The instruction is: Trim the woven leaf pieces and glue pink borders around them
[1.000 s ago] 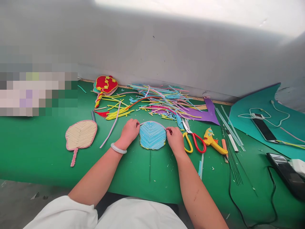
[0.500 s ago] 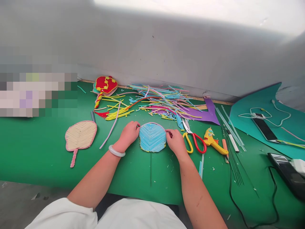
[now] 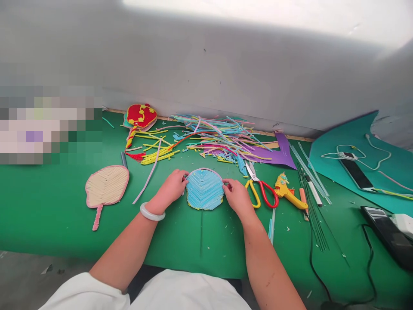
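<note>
- Green table: everything's on it; the work sits nr the front edge, btwn both hands.
- Teal sheet: far R, curling up at the back, well apart from the hands.
- Strip pile: loose mixed-colour lengths, at the back beyond the hands.
- Beige fan: L of the L hand, apart from it. Pink edging round the rim + pink-covered hdl, so prob. a finished one.
- Blue panel: in front of the person, btwn the two grips. Face all blue strips angled to a centre line, so that pt looks done. Pink shows on top rim only; lower rim has none, just yellow bits. Edging looks part-done at best.
- L hand: at panel's upper L edge, thumb & fingers pinched together, appar. on the pink strip's L end; can't tell if the rim's in the pinch too.
- R hand: same at upper R edge, tips almost meeting, appar. on the strip's R end.
- Scissors: just R of R hand, untouched.
- Wire stem: from panel's bottom edge twd the person, bare, w/o any cover.
- Pink strip: thinnest; arcs over the top rim, grip to grip. Stuck down or not, can't tell.
</note>
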The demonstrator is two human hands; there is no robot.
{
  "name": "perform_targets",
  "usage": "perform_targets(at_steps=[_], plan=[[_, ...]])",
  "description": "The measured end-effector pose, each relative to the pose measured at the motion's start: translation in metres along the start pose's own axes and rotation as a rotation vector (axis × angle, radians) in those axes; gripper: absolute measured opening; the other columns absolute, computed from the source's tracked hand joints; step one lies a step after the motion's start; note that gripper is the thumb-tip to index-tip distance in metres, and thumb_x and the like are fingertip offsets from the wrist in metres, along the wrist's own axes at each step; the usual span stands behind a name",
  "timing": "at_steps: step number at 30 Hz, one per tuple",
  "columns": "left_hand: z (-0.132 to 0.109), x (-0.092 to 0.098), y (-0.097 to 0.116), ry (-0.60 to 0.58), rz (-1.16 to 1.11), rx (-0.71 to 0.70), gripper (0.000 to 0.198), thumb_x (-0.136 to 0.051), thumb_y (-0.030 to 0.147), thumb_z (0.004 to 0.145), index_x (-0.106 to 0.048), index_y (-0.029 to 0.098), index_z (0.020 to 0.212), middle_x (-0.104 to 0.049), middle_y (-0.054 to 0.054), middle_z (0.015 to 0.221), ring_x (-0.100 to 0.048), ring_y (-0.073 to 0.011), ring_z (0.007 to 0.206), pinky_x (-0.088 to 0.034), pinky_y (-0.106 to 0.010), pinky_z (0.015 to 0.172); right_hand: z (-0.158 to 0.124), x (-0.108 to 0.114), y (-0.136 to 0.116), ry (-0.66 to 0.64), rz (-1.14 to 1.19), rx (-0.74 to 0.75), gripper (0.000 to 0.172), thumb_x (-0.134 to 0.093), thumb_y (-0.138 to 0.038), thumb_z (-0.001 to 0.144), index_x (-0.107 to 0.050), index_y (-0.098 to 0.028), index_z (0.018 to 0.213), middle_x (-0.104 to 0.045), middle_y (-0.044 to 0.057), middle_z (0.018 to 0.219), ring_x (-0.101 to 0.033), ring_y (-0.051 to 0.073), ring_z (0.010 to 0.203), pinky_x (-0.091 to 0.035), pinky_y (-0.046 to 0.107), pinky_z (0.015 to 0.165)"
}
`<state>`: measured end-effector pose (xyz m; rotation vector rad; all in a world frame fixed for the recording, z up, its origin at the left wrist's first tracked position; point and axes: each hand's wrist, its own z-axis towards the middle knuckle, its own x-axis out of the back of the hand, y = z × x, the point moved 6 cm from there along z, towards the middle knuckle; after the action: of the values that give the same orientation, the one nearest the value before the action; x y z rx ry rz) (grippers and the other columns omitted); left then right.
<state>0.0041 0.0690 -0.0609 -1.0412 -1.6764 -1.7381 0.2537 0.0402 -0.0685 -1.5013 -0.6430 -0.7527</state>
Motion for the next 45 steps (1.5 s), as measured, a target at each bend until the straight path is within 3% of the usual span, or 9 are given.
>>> perform_targets(at_steps=[9,20,33,38,45], plan=[[-0.014,-0.004,0.002,0.011,-0.092,0.013,0.038,-0.051,0.012,0.088,-0.065,0.015,0.123,-0.06,-0.006,0.099,-0.062,-0.0189,0.083,-0.052,-0.033,0.082,-0.025,-0.004,-0.006,-0.102,0.15,-0.017,0.045,-0.05,-0.012,0.083,-0.065,-0.016,0.125,-0.06,0.005,0.095,-0.062,0.015,0.076,-0.054,0.029,0.074],[-0.029,-0.011,-0.004,-0.022,-0.207,0.055,0.047,-0.041,0.021,0.093,-0.054,0.015,0.138,-0.056,-0.008,0.104,-0.063,-0.0199,0.087,-0.056,-0.039,0.085,-0.042,-0.005,-0.011,-0.085,0.183,-0.127,0.041,-0.045,-0.023,0.091,-0.058,-0.017,0.13,-0.059,0.007,0.098,-0.061,0.017,0.074,-0.058,0.036,0.073],[-0.031,-0.007,-0.001,-0.048,-0.246,0.12,0.043,-0.04,0.028,0.096,-0.058,0.021,0.134,-0.055,-0.006,0.102,-0.06,-0.017,0.081,-0.057,-0.034,0.078,-0.038,-0.007,-0.007,-0.18,0.277,-0.243,0.039,-0.044,-0.032,0.094,-0.062,-0.02,0.126,-0.058,0.007,0.099,-0.058,0.017,0.076,-0.057,0.035,0.072],[-0.035,-0.009,-0.006,-0.015,-0.265,0.162,0.05,-0.041,0.03,0.096,-0.049,0.022,0.144,-0.055,-0.005,0.104,-0.06,-0.0158,0.082,-0.057,-0.032,0.08,-0.04,-0.004,-0.004,-0.144,0.311,-0.337,0.039,-0.048,-0.034,0.091,-0.06,-0.02,0.125,-0.06,0.007,0.098,-0.059,0.017,0.075,-0.056,0.035,0.071],[-0.039,-0.003,-0.01,-0.03,-0.303,0.211,0.05,-0.041,0.035,0.096,-0.05,0.024,0.144,-0.056,-0.005,0.104,-0.06,-0.0145,0.078,-0.058,-0.031,0.074,-0.038,0.0,-0.004,-0.103,0.297,-0.397,0.04,-0.049,-0.033,0.086,-0.058,-0.018,0.123,-0.062,0.005,0.092,-0.059,0.017,0.072,-0.056,0.034,0.068]])
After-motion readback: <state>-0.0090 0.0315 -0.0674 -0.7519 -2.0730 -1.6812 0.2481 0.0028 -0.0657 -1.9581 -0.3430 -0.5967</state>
